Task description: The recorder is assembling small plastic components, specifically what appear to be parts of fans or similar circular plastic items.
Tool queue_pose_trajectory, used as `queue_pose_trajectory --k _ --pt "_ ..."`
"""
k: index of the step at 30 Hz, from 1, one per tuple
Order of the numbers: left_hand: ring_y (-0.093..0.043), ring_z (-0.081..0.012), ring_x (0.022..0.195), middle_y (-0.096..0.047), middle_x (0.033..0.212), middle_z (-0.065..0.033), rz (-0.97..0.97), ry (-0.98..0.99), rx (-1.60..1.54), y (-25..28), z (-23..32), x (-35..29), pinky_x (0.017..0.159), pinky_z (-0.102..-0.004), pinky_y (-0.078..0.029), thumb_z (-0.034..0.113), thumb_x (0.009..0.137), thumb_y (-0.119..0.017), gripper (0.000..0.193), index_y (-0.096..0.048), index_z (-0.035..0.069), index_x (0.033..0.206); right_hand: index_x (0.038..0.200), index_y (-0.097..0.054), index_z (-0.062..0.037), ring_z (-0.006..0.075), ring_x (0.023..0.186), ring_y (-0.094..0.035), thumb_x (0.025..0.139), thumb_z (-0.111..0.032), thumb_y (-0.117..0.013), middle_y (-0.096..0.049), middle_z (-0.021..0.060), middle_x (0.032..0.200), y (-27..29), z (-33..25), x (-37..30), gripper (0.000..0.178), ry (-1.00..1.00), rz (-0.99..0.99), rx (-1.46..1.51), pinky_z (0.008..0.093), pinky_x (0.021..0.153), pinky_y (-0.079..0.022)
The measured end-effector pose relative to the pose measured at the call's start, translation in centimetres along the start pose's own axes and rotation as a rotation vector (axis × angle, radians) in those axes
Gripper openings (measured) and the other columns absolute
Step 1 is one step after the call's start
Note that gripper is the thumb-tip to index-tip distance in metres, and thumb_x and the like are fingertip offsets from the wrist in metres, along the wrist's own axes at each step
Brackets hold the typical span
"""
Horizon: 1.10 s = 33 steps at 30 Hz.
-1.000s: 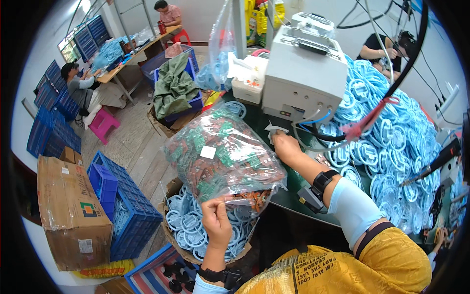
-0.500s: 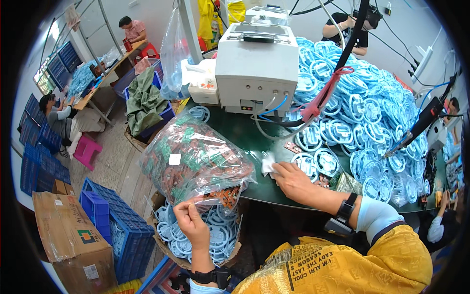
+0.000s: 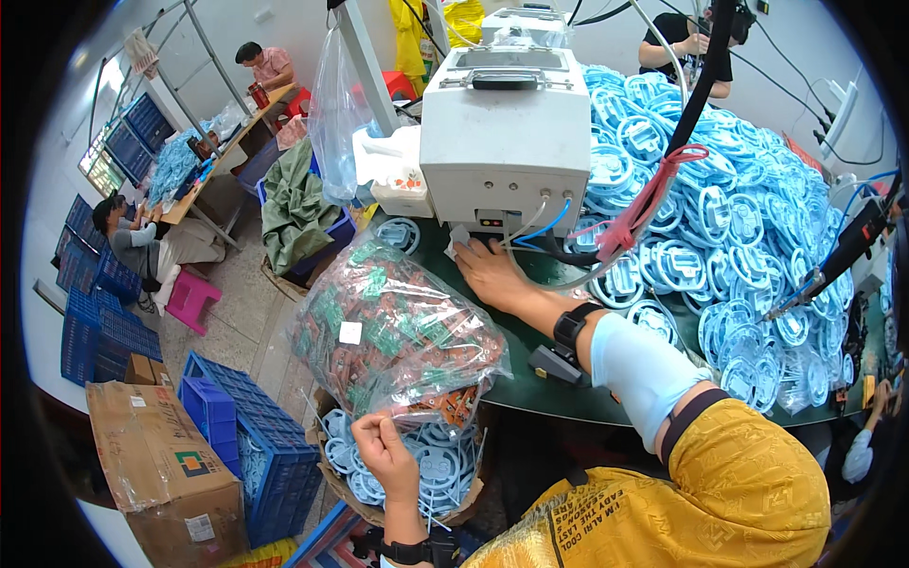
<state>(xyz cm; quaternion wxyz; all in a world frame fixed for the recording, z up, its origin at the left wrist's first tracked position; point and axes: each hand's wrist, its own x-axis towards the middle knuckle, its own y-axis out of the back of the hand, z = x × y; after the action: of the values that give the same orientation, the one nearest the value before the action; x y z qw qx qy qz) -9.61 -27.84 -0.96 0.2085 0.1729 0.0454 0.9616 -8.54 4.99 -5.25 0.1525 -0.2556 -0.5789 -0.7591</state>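
Note:
At the lower edge of a clear plastic bag [image 3: 402,327] full of small orange-brown and green circuit boards, my left hand [image 3: 386,456] is closed, its thumb and fingers pinching the film. Further up and to the right, my right hand [image 3: 488,275] reaches over the dark green table [image 3: 530,364]. A crumpled white tissue [image 3: 458,239] sticks out from under its fingertips, pressed on the tabletop just in front of a grey-white machine [image 3: 502,133]. Below the bag, a carton holds light-blue round plastic parts [image 3: 440,464]. One more blue ring-shaped part [image 3: 399,234] lies beyond the bag.
A tall heap of light-blue round parts [image 3: 720,218] covers the table's right side. Hoses and a black tool [image 3: 843,251] hang there. Blue crates [image 3: 260,445] and a cardboard box [image 3: 166,469] stand on the floor at left. Other people sit or stand further off.
My right hand has moved left and away from me with the tissue, from beside the blue parts to the machine's front. My left hand stays at the bag's edge. The view has shifted slightly.

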Motion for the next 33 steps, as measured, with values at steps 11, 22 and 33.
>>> queue_pose_trajectory --k 11,22,33 --pt "-0.042 -0.0078 0.077 -0.046 0.088 -0.0025 -0.029 0.097 0.026 -0.4 1.1 0.2 0.071 -0.0227 -0.036 0.009 0.1 -0.044 0.006 -0.044 0.003 0.1 0.137 -0.036 0.0096 0.0357 0.139 -0.028 0.088 -0.051 -0.056 -0.03 0.0237 0.148 -2.8 -1.2 2.1 0.081 -0.35 -0.393 0.328 0.0475 0.11 -0.029" --pt "-0.039 -0.0049 0.065 -0.046 0.082 -0.0003 -0.03 0.011 0.09 -0.3 0.7 0.3 0.058 -0.0205 -0.033 0.011 0.1 -0.046 0.008 -0.044 0.003 0.099 0.138 -0.034 0.0079 0.0383 0.135 -0.032 0.082 -0.054 -0.063 -0.035 0.0254 0.143 0.0 0.3 -1.3 0.089 -0.672 -0.289 0.345 0.046 0.111 -0.027" --pt "-0.039 -0.0059 0.068 -0.045 0.08 0.0 -0.016 -0.017 0.069 -0.3 0.7 0.4 0.06 -0.0213 -0.033 0.012 0.101 -0.045 0.009 -0.044 0.004 0.098 0.138 -0.035 0.0095 0.0375 0.136 -0.033 0.084 -0.057 -0.058 -0.037 0.0263 0.142 5.9 3.7 -11.1 0.088 -0.785 -0.363 0.271 0.0474 0.111 -0.028"
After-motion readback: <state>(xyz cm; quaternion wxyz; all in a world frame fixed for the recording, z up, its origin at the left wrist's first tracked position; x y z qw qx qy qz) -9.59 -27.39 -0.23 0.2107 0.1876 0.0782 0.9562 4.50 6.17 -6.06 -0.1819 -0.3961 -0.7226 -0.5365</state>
